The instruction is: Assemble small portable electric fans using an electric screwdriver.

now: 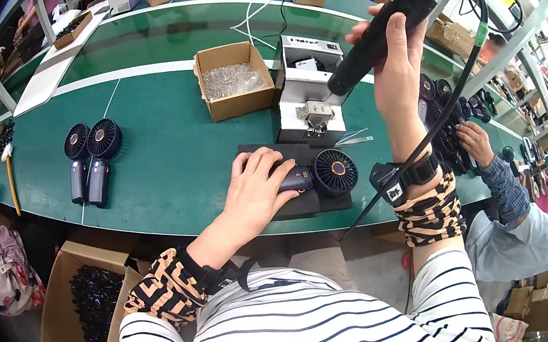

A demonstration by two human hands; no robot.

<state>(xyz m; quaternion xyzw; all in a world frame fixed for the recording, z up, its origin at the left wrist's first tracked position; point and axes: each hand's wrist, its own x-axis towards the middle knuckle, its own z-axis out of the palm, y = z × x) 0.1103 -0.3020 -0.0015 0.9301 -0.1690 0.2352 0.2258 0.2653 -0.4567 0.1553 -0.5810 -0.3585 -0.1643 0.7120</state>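
My left hand (254, 191) is closed over the handle of a dark handheld fan (334, 172), which lies on its side on a black pad (296, 207). The fan's round grille points right and has an orange ring at its middle. Raised above the bench, my right hand (401, 74) grips a black electric screwdriver (371, 40). Its tip end points down and left, toward a white and black screw feeder (308, 90). A black cable (463, 80) runs from its upper end down past my right wrist. Tweezers (354, 139) lie beside the feeder.
Left of the feeder is a cardboard box (233, 109) of small metal screws. Two more handheld fans (96, 142) lie on the green bench (161, 158). At the right, a co-worker's hand (475, 142) touches piled fans. A carton (64, 309) of black parts stands below the bench, lower left.
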